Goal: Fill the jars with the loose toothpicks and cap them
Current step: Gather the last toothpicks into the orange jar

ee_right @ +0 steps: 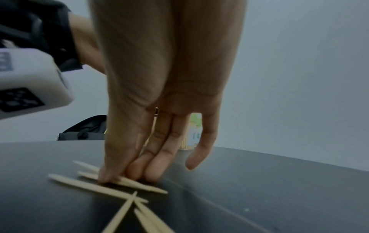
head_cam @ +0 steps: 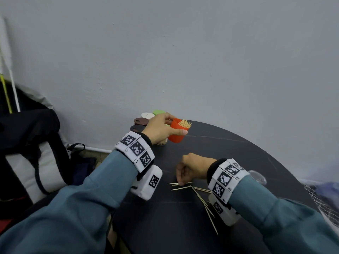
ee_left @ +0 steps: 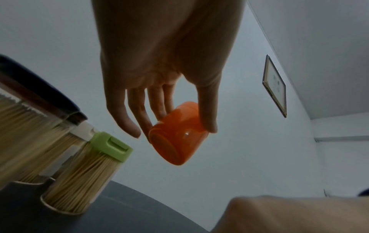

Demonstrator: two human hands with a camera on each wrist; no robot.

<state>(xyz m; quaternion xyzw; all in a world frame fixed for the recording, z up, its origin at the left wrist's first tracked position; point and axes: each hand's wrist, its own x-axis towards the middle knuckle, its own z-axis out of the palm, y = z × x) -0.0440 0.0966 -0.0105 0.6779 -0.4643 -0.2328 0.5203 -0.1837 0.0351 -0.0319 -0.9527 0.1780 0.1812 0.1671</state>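
Left hand [head_cam: 161,128] gripped tilted orange jar [head_cam: 177,131] of toothpicks above the dark tabletop [head_cam: 229,149] near the capped jars [ee_left: 85,171], right hand [head_cam: 192,169] fingers [ee_right: 119,171] pinched loose toothpicks [head_cam: 194,189] scattered on the tabletop

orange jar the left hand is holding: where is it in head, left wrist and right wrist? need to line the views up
Head: orange jar at centre, tilted, toothpick tips showing at its mouth, held by the left hand.
Left wrist: centre, base toward the camera, pinched between thumb and fingers.
Right wrist: not in it.
Shared landmark: green-lidded jar, lower left in the left wrist view; its lid shows behind the left hand in the head view.
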